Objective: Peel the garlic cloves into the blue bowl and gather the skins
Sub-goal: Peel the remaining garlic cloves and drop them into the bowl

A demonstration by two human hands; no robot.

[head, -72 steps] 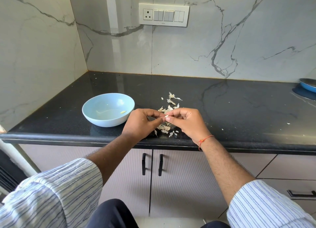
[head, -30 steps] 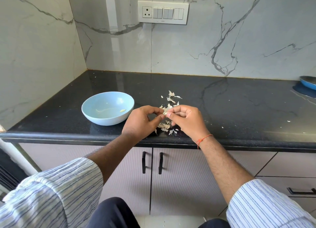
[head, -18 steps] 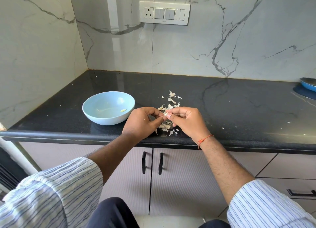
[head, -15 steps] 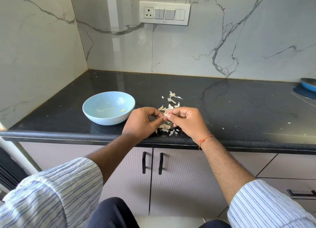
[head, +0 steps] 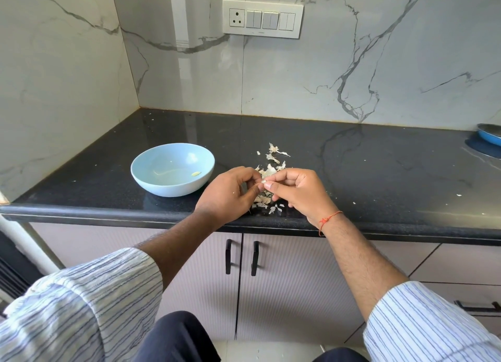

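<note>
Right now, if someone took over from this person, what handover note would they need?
Left hand and right hand pinch one garlic clove between their fingertips, above the skins scattered on the counter.
Blue bowl, left of the hands, holds one peeled clove.
Done: one clove in the bowl.
Left: finish this clove, drop it in, gather the skins.

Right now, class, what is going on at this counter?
A person in a striped shirt is peeling a small pale garlic clove, pinched between the left hand and the right hand above the black stone countertop. A pile of papery white garlic skins lies under and behind the hands. The round light blue bowl to the left holds one peeled clove.
</note>
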